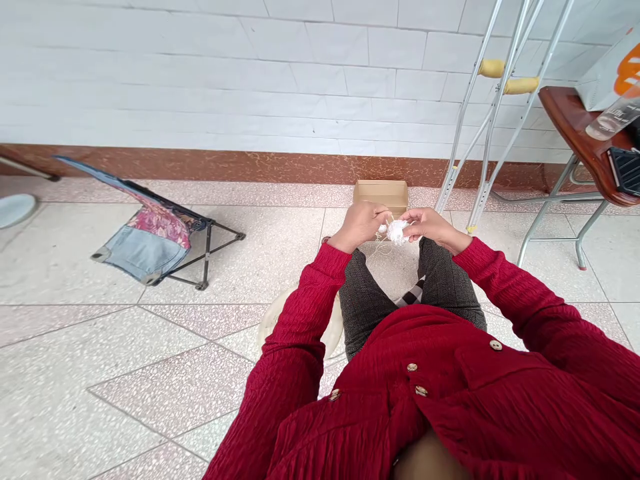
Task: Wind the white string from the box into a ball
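In the head view, a small bundle of white yarn (399, 231) is between my two hands, above my knees. My right hand (426, 225) grips the bundle from the right, thumb and fingers pressed round it. My left hand (365, 223), on its left, has its fingers pinched together on a strand of the yarn. Thin loose strands (383, 247) hang below the fingers. Just beyond the hands an open cardboard box (381, 189) stands on the floor by the wall, partly hidden by them.
A folding chair (150, 247) with floral cloth stands at the left. Metal crutches (487, 133) lean against the wall at the right, beside a brown stool (583, 137) bearing a clear bottle (611, 119) and a black object (625, 171). A pale round seat (273, 320) shows beneath me.
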A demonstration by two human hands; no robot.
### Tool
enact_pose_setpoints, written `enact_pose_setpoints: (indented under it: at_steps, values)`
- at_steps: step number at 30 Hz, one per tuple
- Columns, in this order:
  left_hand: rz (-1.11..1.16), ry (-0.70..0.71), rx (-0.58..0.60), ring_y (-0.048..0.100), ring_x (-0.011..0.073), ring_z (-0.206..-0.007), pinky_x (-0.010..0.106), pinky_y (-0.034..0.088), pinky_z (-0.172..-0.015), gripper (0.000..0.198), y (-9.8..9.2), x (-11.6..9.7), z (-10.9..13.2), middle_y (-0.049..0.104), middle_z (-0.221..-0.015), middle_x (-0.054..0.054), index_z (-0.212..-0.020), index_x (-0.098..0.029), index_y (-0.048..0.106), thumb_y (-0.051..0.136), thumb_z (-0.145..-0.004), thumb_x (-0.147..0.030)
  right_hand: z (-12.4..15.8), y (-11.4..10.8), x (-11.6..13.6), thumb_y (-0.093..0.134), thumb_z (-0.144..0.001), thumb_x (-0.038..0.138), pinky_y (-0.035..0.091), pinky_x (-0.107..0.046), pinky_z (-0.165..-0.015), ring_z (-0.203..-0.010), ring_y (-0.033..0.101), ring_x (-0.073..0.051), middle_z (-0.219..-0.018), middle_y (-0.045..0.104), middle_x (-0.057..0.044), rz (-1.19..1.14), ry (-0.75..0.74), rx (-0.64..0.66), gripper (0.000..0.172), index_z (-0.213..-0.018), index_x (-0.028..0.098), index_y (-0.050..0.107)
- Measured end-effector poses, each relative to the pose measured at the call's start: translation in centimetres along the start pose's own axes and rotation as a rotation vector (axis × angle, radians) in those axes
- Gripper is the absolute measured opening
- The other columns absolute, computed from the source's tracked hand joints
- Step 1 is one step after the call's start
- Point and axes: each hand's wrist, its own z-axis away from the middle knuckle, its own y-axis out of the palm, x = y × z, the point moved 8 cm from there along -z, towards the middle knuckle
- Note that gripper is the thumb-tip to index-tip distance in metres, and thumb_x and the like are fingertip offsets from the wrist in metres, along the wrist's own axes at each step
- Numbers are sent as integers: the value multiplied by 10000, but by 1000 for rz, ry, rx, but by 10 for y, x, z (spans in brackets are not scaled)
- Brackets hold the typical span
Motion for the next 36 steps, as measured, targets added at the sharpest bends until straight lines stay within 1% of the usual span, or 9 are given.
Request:
enact_pose_setpoints:
  at_steps: [5,11,16,19,21,24,27,31,36]
  values:
    - [-63,72,-57,557,204,-694,345,437,-808,309,-2,-28,0,600,-598,32,-556,-200,641,666,-855,-274,-23,-32,9,837,-525,186,523,-290,-513,-591,609,-135,-861,696,-17,185,-174,-296,419,-932,209,746]
    - [283,-106,-12,626,183,-685,318,474,-741,303,21,-15,16,682,-658,16,-714,-187,750,606,-936,-336,-31,-52,35,746,-685,364,468,-270,-573,-643,530,-109,-947,705,-27,-43,-321,-448,394,-1052,221,739]
    - [501,-80,56,716,201,-879,335,512,-908,313,37,-11,27,791,-878,56,-799,-180,794,624,-942,-400,-21,-52,73,752,-766,409,461,-267,-596,-641,521,-105,-855,674,-9,-212,-335,-348,282,-976,222,723]
    - [505,-72,109,718,198,-901,332,505,-932,320,40,-2,25,802,-927,65,-823,-177,807,628,-942,-414,-5,-39,98,760,-799,441,480,-266,-604,-683,570,-115,-863,692,-19,-240,-344,-190,264,-931,215,731]
    - [446,-109,70,699,183,-812,312,511,-849,306,33,12,19,794,-871,54,-810,-169,808,644,-925,-400,8,-23,102,813,-742,375,478,-259,-588,-678,582,-116,-842,710,-20,-200,-305,-39,257,-917,195,759]
    - [344,-160,-32,633,154,-661,281,481,-700,278,13,29,9,757,-746,30,-796,-156,804,672,-899,-378,22,0,82,857,-636,256,470,-249,-558,-639,583,-114,-794,729,-19,-80,-173,162,252,-865,178,788]
    - [250,-122,-59,625,158,-655,278,473,-678,273,-5,24,2,738,-705,23,-786,-159,797,672,-905,-369,20,7,42,826,-659,262,470,-249,-525,-590,573,-116,-729,706,-11,7,-30,220,218,-863,195,788]
    - [65,-29,-51,635,168,-687,282,469,-680,255,-9,0,-2,721,-693,14,-744,-170,769,666,-915,-330,-5,-16,12,841,-590,185,500,-269,-501,-618,599,-142,-826,681,-17,69,-66,-32,321,-880,223,710]
    - [-57,118,-153,687,190,-823,308,507,-777,334,4,-22,7,760,-851,49,-772,-185,749,554,-1005,-323,-30,-37,17,790,-624,197,516,-299,-587,-719,579,-148,-976,637,-33,59,-257,-314,389,-998,229,688]
